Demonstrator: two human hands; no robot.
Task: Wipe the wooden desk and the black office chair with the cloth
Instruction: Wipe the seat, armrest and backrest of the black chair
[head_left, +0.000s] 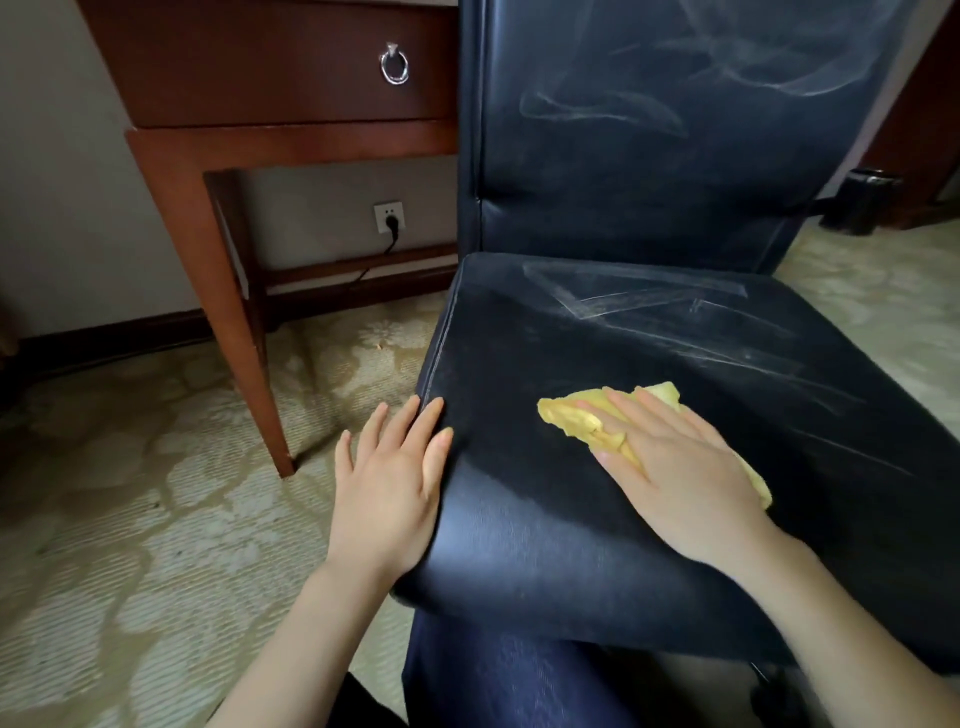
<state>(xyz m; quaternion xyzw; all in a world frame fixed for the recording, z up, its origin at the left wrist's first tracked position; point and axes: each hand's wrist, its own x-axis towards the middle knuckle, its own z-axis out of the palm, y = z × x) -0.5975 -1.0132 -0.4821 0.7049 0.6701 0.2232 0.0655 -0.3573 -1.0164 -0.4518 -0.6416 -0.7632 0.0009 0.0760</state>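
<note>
Head view: yellow cloth (576, 418) flat on the black office chair (675, 374) seat at 5 o'clock, pressed under the right hand (675, 462), fingers straight, no pinch. Left hand (395, 467) open, steadying the seat edge at 7 o'clock. Soft, light, likely to bunch; best kept under a flat palm. Wooden desk (218, 156) at 10 o'clock.

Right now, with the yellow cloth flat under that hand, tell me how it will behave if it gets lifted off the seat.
The yellow cloth would probably go limp: it lies crumpled in soft folds under the flat right hand. It looks thin, so likely light. On the smooth black seat it should slide easily when pushed.
</note>
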